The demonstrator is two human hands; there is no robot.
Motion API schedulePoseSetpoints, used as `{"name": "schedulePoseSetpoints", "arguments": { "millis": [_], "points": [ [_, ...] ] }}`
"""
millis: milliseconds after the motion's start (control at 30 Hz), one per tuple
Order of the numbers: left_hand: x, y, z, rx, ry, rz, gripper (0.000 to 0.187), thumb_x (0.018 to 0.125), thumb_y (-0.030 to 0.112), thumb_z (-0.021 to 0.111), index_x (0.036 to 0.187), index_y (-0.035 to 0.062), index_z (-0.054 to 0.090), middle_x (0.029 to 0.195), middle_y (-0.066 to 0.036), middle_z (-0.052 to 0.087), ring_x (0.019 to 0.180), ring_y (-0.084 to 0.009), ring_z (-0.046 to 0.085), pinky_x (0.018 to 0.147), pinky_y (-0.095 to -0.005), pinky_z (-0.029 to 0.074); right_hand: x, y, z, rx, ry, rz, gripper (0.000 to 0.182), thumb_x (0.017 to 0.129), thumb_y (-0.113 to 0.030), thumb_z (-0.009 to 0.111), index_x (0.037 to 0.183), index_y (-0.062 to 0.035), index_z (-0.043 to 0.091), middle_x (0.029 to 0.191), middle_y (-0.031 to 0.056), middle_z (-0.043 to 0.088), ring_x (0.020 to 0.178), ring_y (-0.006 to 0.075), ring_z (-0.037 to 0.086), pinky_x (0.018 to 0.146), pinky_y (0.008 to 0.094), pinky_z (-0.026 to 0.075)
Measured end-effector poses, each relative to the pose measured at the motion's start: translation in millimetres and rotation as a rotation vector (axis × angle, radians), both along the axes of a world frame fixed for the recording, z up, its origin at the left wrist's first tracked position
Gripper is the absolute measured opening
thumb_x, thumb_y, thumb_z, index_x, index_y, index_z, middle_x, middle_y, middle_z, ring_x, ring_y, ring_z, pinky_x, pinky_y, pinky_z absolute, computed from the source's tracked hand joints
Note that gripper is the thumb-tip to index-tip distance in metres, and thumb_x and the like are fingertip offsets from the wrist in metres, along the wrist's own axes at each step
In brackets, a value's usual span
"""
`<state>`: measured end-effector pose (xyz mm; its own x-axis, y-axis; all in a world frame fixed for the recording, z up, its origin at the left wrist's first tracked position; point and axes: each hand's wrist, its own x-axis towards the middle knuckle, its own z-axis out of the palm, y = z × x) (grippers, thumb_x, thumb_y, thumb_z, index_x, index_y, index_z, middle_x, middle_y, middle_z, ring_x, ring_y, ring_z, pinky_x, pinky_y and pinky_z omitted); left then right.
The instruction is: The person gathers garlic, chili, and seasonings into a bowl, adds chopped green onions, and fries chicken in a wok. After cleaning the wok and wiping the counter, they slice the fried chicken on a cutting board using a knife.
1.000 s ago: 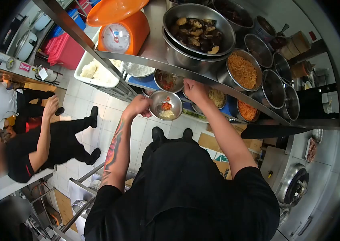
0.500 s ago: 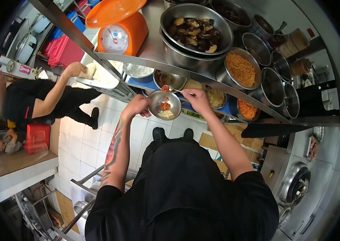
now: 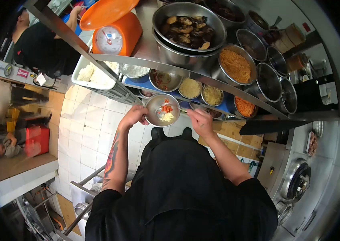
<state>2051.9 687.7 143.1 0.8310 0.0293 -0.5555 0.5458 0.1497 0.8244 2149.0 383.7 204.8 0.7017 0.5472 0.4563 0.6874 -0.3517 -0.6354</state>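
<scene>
My left hand [image 3: 134,116] grips the left rim of a small steel bowl [image 3: 154,107], holding it above the tiled floor. Inside the bowl lie chopped red bits [image 3: 167,108], perhaps chili, and a pale minced heap [image 3: 166,117] that resembles garlic. My right hand [image 3: 201,121] is closed on the handle of a spoon [image 3: 183,109], just right of the bowl; the spoon's head is hard to make out. Beyond the bowl, on the lower shelf, sits a larger steel bowl [image 3: 166,82] with some reddish content.
A steel shelf edge [image 3: 196,74] runs across in front of me. Above it stand an orange scale [image 3: 127,34], a bowl of mushrooms [image 3: 218,38] and a tub of orange crumbs [image 3: 236,64]. Shredded carrot [image 3: 245,107] is below. A co-worker [image 3: 37,44] stands far left.
The spoon has moved from over the larger bowl down to the right of the small bowl. The small bowl has shifted slightly toward me. The co-worker has moved farther back.
</scene>
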Motion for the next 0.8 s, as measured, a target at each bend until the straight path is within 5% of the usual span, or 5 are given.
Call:
{"name": "schedulePoseSetpoints", "arguments": {
  "millis": [200, 433, 500, 633, 800],
  "points": [
    [0, -34, -15, -0.181, -0.054, 0.077, 0.019, 0.091, 0.014, 0.058, 0.083, -0.0035, 0.058, 0.072, -0.01, 0.061, 0.062, -0.0274, 0.071, 0.056, -0.0313, 0.059, 12, -14, 5, -0.013, 0.02, -0.068, 0.013, 0.086, -0.003, 0.069, 0.098, -0.0017, 0.072, 0.071, 0.0118, 0.061, 0.061, 0.0274, 0.059, 0.058, 0.0349, 0.047],
    [16, -51, -23, -0.142, -0.095, 0.039, 0.026, 0.095, 0.016, 0.054, 0.082, -0.0053, 0.06, 0.071, -0.011, 0.064, 0.071, -0.0278, 0.074, 0.059, -0.0314, 0.06, 63, 0, -13, 0.045, 0.331, -0.387, 0.02, 0.091, -0.018, 0.068, 0.101, 0.0002, 0.072, 0.08, 0.0147, 0.07, 0.068, 0.0193, 0.065, 0.065, 0.031, 0.05],
    [17, -51, -16, -0.104, -0.124, 0.007, 0.027, 0.095, 0.019, 0.055, 0.087, -0.0049, 0.061, 0.074, -0.011, 0.065, 0.073, -0.0264, 0.074, 0.062, -0.0306, 0.059, 82, 15, -6, 0.105, 0.124, -0.384, 0.021, 0.09, -0.018, 0.068, 0.1, 0.0003, 0.071, 0.084, 0.0174, 0.07, 0.072, 0.0255, 0.068, 0.068, 0.0352, 0.051],
    [17, -46, 20, -0.067, -0.127, -0.078, 0.026, 0.093, 0.022, 0.059, 0.084, -0.0018, 0.059, 0.074, -0.011, 0.065, 0.07, -0.0256, 0.073, 0.06, -0.0296, 0.058, 154, 50, -26, -0.178, -0.426, -0.402, 0.024, 0.089, -0.025, 0.063, 0.094, -0.0026, 0.07, 0.087, 0.0174, 0.07, 0.077, 0.038, 0.066, 0.072, 0.0425, 0.053],
    [5, -42, 21, -0.07, -0.182, -0.104, 0.024, 0.091, 0.017, 0.056, 0.085, -0.0051, 0.064, 0.072, -0.011, 0.066, 0.066, -0.0225, 0.072, 0.061, -0.0289, 0.058, 218, 82, -56, -0.521, -0.525, -0.154, 0.024, 0.089, -0.026, 0.062, 0.094, -0.0047, 0.07, 0.088, 0.0166, 0.071, 0.08, 0.0377, 0.066, 0.076, 0.0444, 0.052]
  ]
}}
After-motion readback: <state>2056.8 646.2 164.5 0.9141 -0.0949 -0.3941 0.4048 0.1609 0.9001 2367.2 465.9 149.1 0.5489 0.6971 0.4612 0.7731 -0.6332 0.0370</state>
